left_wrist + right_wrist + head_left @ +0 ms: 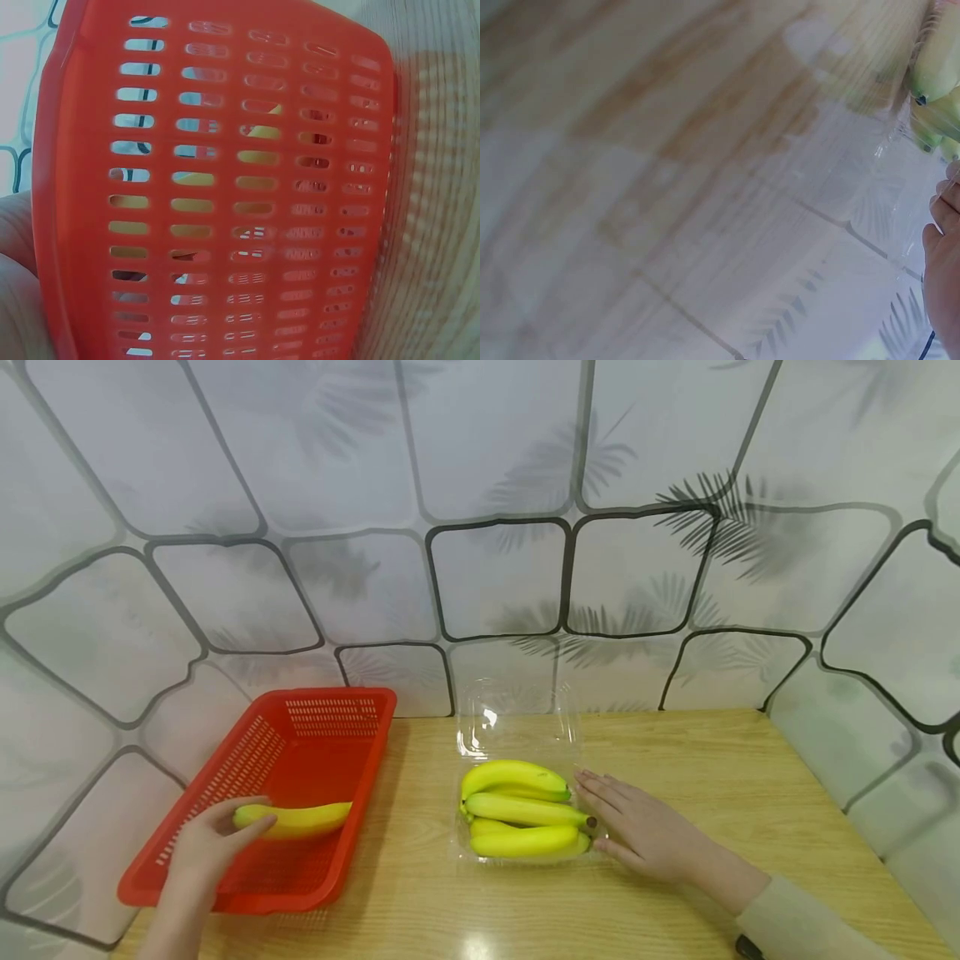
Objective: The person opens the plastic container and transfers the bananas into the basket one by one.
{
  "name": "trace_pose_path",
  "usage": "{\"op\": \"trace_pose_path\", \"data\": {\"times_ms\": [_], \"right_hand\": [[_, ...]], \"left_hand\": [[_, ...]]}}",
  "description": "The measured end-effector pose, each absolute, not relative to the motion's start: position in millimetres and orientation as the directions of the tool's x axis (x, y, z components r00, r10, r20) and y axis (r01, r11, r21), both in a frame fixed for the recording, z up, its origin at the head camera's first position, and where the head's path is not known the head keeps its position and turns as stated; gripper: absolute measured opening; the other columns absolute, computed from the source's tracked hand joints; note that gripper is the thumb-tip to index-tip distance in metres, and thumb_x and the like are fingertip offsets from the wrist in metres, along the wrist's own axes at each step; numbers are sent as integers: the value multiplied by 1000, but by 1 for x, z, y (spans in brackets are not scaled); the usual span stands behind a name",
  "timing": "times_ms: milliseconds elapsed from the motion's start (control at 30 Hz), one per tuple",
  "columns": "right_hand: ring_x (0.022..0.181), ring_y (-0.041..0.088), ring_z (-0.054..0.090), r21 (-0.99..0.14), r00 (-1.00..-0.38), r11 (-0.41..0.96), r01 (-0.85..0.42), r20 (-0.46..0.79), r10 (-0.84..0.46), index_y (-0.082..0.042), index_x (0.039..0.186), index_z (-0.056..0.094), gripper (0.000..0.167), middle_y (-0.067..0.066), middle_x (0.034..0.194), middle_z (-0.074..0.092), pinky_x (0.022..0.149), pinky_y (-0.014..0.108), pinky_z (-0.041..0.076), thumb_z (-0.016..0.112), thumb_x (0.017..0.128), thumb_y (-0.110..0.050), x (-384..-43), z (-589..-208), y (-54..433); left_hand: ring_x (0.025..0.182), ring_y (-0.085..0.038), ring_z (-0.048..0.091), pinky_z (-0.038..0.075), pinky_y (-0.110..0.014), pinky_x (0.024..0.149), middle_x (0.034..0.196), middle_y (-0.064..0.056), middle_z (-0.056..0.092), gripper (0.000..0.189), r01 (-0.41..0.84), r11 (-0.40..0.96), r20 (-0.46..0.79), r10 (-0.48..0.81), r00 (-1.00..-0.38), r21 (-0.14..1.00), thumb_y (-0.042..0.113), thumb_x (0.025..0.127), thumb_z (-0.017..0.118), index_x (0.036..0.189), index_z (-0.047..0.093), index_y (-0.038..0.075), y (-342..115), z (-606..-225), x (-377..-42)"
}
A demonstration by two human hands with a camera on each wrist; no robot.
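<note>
In the head view, my left hand (pixel 204 850) grips one end of a yellow banana (pixel 309 821) inside a red plastic basket (pixel 369 789). Through the slots of the basket wall (pixel 161 217), the left wrist view shows parts of that banana (pixel 256 157). Several more bananas (pixel 525 810) lie in a clear plastic container (pixel 517 731) whose lid stands raised at the back. Beside the container's right side is my right hand (pixel 652 828), fingers extended and close against it. The right wrist view catches this hand (pixel 943 289) at its edge, near the banana tips (pixel 934 71).
A light wooden table (pixel 697 752) carries the basket on the left and the container in the middle. Behind it rises a wall (pixel 498 581) with a stone-and-leaf pattern, and similar panels flank both sides.
</note>
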State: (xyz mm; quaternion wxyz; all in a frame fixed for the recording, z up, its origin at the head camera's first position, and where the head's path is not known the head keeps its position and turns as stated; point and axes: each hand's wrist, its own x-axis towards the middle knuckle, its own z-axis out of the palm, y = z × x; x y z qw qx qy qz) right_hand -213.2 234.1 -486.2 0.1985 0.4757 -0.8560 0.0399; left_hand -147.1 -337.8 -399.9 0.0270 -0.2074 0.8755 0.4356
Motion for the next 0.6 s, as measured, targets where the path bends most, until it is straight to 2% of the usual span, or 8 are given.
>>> {"op": "trace_pose_path", "data": {"times_ms": [133,233,300,367,433,467,600], "right_hand": [[147,37,50,118,-469,545,-830,379,-798,4,155,47,72,23,162,48,136,22,1,71,99,-34,-213,-485,234],[146,37,50,115,-469,544,-831,381,-797,4,155,47,72,24,162,48,136,22,1,71,99,-34,-212,-485,234],[146,37,50,114,-467,542,-833,382,-798,4,155,47,72,24,162,49,136,22,1,71,99,-33,-212,-485,233],[146,37,50,115,-465,541,-833,383,-798,5,155,47,72,24,161,49,136,22,1,71,99,-33,-212,-485,233],[146,37,51,118,-462,539,-834,386,-798,5,155,47,72,24,161,49,136,22,2,71,99,-34,-212,-485,233],[145,37,51,119,-460,538,-834,388,-799,5,155,47,72,24,161,49,136,23,2,71,99,-34,-212,-485,233],[145,37,51,124,-457,538,-834,394,-798,5,155,47,72,24,160,50,136,23,3,70,99,-34,-213,-486,233]], "left_hand": [[135,-41,47,50,-52,107,159,-29,46,69,-375,567,-232,-310,-922,734,40,102,71,152,51,-2,-340,-398,-148],[132,-40,51,53,-43,98,155,-28,52,65,-346,619,-211,-282,-936,705,41,102,71,150,55,-2,-343,-397,-148],[121,-21,62,54,-31,91,149,-24,62,63,-324,643,-193,-267,-944,694,39,102,73,148,57,-2,-346,-396,-148],[107,1,65,55,-20,86,142,-19,69,62,-308,643,-184,-254,-950,701,37,102,74,147,58,-3,-348,-396,-147],[94,18,61,55,-12,83,137,-16,73,64,-306,618,-189,-249,-950,724,35,101,74,148,56,-4,-350,-395,-147],[88,25,54,51,-7,78,136,-15,73,65,-308,614,-192,-249,-949,727,36,101,74,149,55,-4,-350,-395,-147],[90,23,54,49,-6,77,141,-16,71,67,-323,598,-210,-253,-944,733,41,102,72,151,54,-2,-352,-395,-149]]}}
